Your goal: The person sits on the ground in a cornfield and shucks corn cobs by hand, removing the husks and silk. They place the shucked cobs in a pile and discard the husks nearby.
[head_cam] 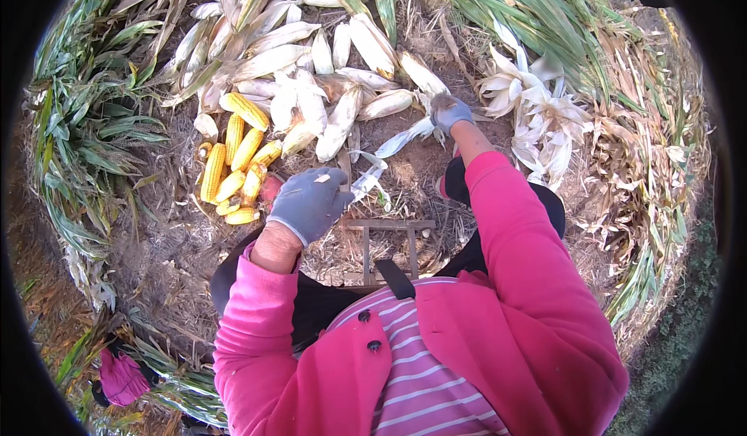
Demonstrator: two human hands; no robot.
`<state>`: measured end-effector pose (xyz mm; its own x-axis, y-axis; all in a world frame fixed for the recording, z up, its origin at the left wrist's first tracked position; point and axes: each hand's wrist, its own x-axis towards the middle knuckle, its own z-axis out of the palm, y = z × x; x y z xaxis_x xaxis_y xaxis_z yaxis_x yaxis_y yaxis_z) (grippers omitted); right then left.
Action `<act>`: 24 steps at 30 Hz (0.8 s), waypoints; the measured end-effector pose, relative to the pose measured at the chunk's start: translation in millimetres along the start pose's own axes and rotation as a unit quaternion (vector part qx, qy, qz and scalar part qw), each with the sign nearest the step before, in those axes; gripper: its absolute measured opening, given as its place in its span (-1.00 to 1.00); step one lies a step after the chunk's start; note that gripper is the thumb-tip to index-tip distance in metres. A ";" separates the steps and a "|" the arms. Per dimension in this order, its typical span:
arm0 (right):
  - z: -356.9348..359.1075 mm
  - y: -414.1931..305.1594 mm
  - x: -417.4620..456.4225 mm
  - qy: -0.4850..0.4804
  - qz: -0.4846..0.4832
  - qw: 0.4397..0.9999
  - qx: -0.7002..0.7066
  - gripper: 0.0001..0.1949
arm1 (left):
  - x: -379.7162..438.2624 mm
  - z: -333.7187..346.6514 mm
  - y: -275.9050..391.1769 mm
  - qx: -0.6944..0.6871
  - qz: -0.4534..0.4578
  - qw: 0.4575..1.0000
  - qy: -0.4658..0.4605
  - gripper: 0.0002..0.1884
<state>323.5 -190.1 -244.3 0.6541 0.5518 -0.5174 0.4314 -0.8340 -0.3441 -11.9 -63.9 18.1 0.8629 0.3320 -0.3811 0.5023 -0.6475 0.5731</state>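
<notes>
My right hand (450, 114), in a grey glove, grips the near end of a corn ear in pale husk (421, 75). A brown patch marks the back of that glove. Loose strips of husk (402, 138) trail beside it on the left. My left hand (309, 202), gloved too, hovers over the ground with fingers curled. Next to its fingertips are torn husk strips (369, 180); whether it holds them is unclear. Left of this hand lies a pile of bare yellow corn ears (248, 147). Unhusked ears (315, 106) are heaped beyond both hands.
A small wooden frame (388, 224) sits between my legs. Stripped husks (543, 109) lie to the right. Cut green stalks (93, 127) curve around the left side, with more stalks (525, 16) at the far right. Something pink and black (121, 377) shows at lower left.
</notes>
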 end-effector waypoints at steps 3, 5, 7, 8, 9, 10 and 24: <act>45.9 -16.1 -4.0 -0.079 -0.204 0.958 -0.184 -0.67 | 1.2 21.1 -8.9 0.036 -0.041 0.995 -0.080 -0.71; 56.4 -43.9 -6.6 -0.070 -0.252 0.948 -0.182 -0.65 | 8.1 25.0 -11.3 -0.020 0.010 0.998 -0.061 -0.61; 78.7 -63.2 3.4 -0.021 -0.271 0.941 -0.201 -0.61 | 13.5 13.2 -5.0 -0.067 0.045 0.996 -0.031 -0.56; 91.9 -69.8 8.6 0.008 -0.274 0.937 -0.218 -0.58 | 16.1 11.0 -4.8 -0.078 0.053 0.995 -0.023 -0.55; 101.2 -72.7 18.3 0.040 -0.279 0.929 -0.238 -0.55 | 17.6 8.5 -4.1 -0.089 0.061 0.994 -0.010 -0.53; 108.4 -72.4 25.8 0.055 -0.281 0.919 -0.270 -0.58 | 20.3 7.9 -5.0 -0.099 0.069 0.993 0.002 -0.52; 16.6 -111.3 -72.8 -0.176 -0.214 0.961 0.023 -0.24 | 22.0 7.0 4.7 -0.016 -0.103 0.994 -0.038 -0.25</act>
<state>217.5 -137.4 -181.4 0.1691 0.8174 -0.5507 0.5804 -0.5342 -0.6146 9.1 -64.5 7.3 0.7350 0.4026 -0.5456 0.6709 -0.5482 0.4994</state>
